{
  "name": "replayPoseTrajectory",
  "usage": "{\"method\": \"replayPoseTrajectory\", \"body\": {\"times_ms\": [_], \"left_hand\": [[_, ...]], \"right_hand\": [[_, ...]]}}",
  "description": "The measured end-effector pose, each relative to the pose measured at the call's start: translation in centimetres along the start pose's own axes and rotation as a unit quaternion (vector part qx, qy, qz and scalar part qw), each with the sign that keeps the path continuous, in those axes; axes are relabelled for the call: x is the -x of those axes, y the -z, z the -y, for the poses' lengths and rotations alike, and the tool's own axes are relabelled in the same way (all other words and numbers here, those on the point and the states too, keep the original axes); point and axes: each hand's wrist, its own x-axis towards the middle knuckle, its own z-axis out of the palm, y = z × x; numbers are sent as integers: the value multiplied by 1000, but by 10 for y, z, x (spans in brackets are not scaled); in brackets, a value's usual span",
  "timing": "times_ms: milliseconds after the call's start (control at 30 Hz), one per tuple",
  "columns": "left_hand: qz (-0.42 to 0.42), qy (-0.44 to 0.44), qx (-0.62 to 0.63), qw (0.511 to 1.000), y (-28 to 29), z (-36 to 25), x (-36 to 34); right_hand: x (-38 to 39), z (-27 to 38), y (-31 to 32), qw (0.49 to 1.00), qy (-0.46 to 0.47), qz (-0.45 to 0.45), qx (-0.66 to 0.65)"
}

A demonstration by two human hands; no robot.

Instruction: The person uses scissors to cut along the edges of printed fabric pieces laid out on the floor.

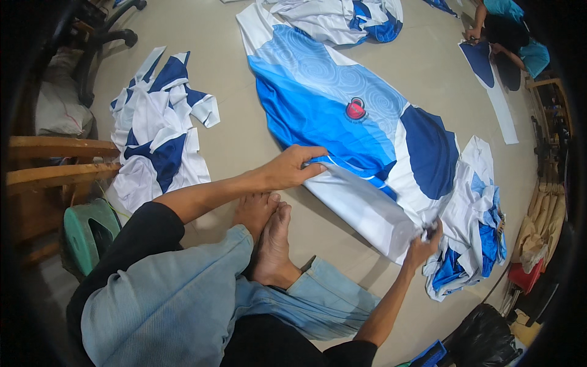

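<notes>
My left hand (292,166) lies flat, fingers spread, pressing the blue-and-white jersey piece (342,116); my right hand (425,244), arm extended, pinches its white corner tight.

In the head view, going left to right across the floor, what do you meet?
Green stool → pile of white and navy fabric pieces → left hand → blue and white jersey panel → right hand → heap of blue and white pieces.

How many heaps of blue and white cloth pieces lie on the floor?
3: one heap to the person's left, one beside the right hand, one at the far end of the spread jersey. More may lie outside the picture.
</notes>
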Motion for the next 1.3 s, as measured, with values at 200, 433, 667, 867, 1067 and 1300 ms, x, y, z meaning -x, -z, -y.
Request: {"method": "replayPoseTrajectory", "body": {"times_ms": [200, 433, 667, 867, 1067, 1300], "left_hand": [[-106, -49, -379, 918, 37, 5, 23], [-420, 6, -385, 821, 185, 27, 36], [-290, -1, -423, 859, 366, 36, -41], [-400, -25, -367, 839, 412, -38, -169], [-463, -69, -289, 835, 441, -65, -133], [-507, -154, -96, 843, 475, -80, -29]], "right_hand": [[55, 50, 88, 986, -90, -138, 5], [32, 79, 154, 954, -33, -280, 103], [-99, 2, 112, 973, -156, -132, 105], [-309, -117, 161, 958, -57, -262, -106], [-339, -33, 253, 948, 229, -219, -3], [-198, 66, 299, 841, 184, -271, 430]]}}
